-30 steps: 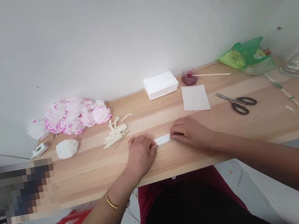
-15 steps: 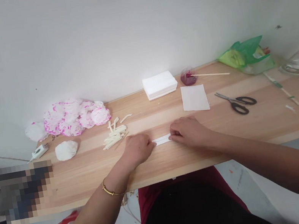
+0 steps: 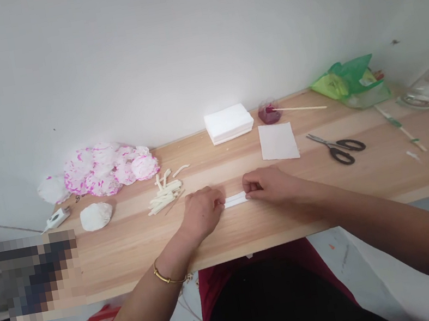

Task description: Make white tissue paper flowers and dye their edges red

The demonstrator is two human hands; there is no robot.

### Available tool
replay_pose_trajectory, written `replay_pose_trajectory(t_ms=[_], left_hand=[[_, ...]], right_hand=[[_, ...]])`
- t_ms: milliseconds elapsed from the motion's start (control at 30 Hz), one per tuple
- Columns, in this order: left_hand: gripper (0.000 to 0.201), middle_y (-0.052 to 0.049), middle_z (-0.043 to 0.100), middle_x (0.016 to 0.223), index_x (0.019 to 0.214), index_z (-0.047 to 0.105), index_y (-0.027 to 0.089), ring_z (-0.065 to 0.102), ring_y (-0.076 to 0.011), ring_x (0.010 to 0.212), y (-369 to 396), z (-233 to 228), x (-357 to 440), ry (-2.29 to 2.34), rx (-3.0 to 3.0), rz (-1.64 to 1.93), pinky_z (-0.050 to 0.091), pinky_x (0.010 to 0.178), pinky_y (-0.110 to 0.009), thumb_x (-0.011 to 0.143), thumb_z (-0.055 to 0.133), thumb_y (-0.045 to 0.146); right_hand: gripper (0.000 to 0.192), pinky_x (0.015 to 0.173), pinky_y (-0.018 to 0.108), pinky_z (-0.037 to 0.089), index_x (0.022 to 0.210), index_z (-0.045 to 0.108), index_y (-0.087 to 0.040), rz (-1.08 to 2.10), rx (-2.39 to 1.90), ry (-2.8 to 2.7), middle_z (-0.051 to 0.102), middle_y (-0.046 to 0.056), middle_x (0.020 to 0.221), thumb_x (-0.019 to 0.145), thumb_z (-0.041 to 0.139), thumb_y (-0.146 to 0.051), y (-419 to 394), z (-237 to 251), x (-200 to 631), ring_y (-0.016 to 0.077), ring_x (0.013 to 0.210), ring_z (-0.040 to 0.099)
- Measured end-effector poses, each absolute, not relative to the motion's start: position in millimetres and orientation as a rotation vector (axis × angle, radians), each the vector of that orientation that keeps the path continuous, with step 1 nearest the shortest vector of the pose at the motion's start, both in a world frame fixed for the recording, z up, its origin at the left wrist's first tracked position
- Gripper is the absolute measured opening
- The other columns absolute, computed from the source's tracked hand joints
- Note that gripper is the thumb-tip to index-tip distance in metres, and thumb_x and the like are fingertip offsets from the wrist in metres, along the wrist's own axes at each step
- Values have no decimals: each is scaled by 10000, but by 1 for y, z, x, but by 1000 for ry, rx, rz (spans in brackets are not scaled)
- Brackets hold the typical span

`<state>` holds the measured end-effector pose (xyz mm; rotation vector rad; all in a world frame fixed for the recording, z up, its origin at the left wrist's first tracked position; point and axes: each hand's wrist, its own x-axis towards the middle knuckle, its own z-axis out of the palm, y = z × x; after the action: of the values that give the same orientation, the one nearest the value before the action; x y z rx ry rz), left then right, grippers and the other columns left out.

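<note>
A narrow folded strip of white tissue [image 3: 234, 199] lies on the wooden table [image 3: 328, 190] right in front of me. My left hand [image 3: 202, 212] presses down on the strip's left end with curled fingers. My right hand [image 3: 269, 186] pinches its right end. Only a short middle stretch of the strip shows between the two hands. A single flat white tissue sheet [image 3: 278, 141] lies just beyond my right hand.
Along the wall stand a stack of white tissues [image 3: 228, 122], a small cup of red dye with a stick [image 3: 269, 113] and a green plastic bag [image 3: 352, 82]. Scissors [image 3: 337, 147] lie at right. Pink-and-white paper flowers [image 3: 105, 167], a white ball [image 3: 96, 215] and cut sticks [image 3: 164, 193] sit at left.
Both hands stay on the strip. My fingers have shifted slightly along it and the view has moved a little; the strip stays in place.
</note>
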<state>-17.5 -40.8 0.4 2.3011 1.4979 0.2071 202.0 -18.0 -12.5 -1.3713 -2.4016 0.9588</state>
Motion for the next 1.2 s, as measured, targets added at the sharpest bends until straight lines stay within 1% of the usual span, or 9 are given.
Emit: replay_pose_trajectory(t_ms=[67, 200, 267, 400, 500, 733, 833, 933, 1200], left_hand=[[156, -8, 641, 840, 770, 612, 208, 570, -159, 827, -44, -1, -16, 1460, 2337, 265, 420, 770, -280, 747, 498, 104], [165, -40, 629, 898, 872, 609, 193, 570, -175, 834, -47, 2, -13, 1527, 2352, 190, 432, 763, -289, 749, 518, 130], [147, -41, 628, 878, 865, 603, 194, 574, -179, 807, -44, 6, -11, 1564, 2334, 100, 432, 737, -290, 749, 525, 149], [112, -22, 646, 823, 811, 602, 203, 581, -173, 745, -36, 13, -9, 1576, 2248, -34, 423, 693, -286, 738, 525, 165], [105, -15, 643, 799, 760, 609, 205, 576, -166, 715, -32, 13, -9, 1561, 2214, -64, 417, 663, -281, 726, 517, 165], [53, -30, 614, 783, 730, 590, 178, 560, -169, 744, -40, 0, -13, 1428, 2433, 122, 425, 687, -283, 723, 546, 149], [102, -40, 625, 799, 836, 603, 170, 553, -189, 787, -46, -10, -16, 1401, 2597, 220, 417, 741, -322, 767, 532, 143], [161, -51, 625, 839, 939, 610, 179, 533, -198, 840, -50, -19, -20, 1306, 2769, 359, 395, 792, -354, 839, 487, 153], [185, -55, 585, 815, 772, 608, 170, 481, -183, 789, -62, -28, -25, 1284, 2790, 482, 395, 734, -336, 874, 457, 141]], right_hand=[[45, 656, 258, 366, 810, 581, -205, 916, -1364, -2396, 627, -9, 746, 772, 568, -225, -20, -14, 202, 147, 706, 557], [247, 762, 295, 395, 1008, 582, -198, 842, -1392, -2402, 621, 54, 968, 772, 583, -272, -20, -16, 202, 187, 852, 575], [221, 757, 294, 396, 979, 591, -197, 850, -1396, -2443, 615, 58, 979, 778, 573, -287, -18, -16, 202, 192, 856, 574], [94, 687, 279, 380, 819, 600, -202, 856, -1375, -2561, 618, 42, 882, 779, 551, -272, -12, -11, 199, 190, 802, 559], [70, 666, 274, 371, 748, 581, -194, 831, -1351, -2637, 608, 47, 850, 779, 533, -233, -13, -5, 196, 188, 782, 545], [129, 701, 289, 373, 757, 526, -173, 558, -1155, -2659, 601, 57, 796, 857, 445, -172, -31, -12, 194, 180, 750, 516], [100, 765, 308, 381, 829, 551, -167, 496, -1107, -2593, 615, 56, 836, 817, 471, -107, -35, -22, 196, 188, 809, 523], [178, 825, 336, 378, 903, 587, -156, 436, -1041, -2571, 626, 72, 902, 781, 495, -66, -35, -30, 197, 207, 888, 523], [154, 751, 321, 407, 798, 623, -150, 500, -920, -2530, 596, 66, 827, 825, 492, -74, -36, -28, 198, 182, 804, 507]])
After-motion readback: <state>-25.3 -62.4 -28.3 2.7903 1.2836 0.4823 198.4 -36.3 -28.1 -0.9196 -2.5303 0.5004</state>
